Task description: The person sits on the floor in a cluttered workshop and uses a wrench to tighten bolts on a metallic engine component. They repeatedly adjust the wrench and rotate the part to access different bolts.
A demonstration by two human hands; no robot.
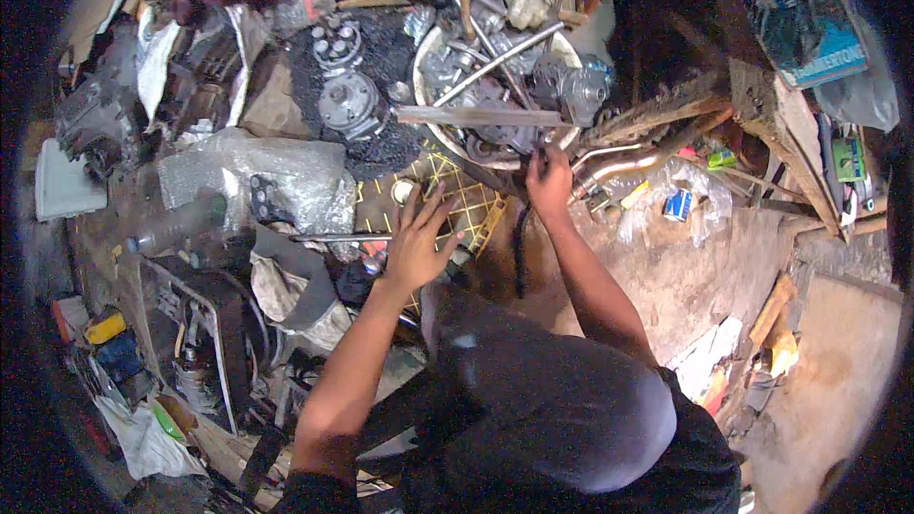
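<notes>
My left hand (419, 243) has its fingers spread over a dark mat with yellow grid lines (481, 209), near a small white round piece (402, 190) and a metal rod (324, 238). My right hand (549, 181) is closed at the front rim of a white basin (420, 67) of greasy metal parts; what it grips is dark and I cannot make it out. A flat grey bar (476, 116) and a shiny tube (500, 61) lie across the basin. A black strap (520, 252) runs down beside my right forearm.
Metal flanged parts (350, 105) sit on black greasy material left of the basin. Bubble wrap (200, 171), cloths (295, 295) and a metal frame (217, 362) are at the left. Wooden beams (685, 95), bent tubes and a small blue carton (678, 205) are at the right.
</notes>
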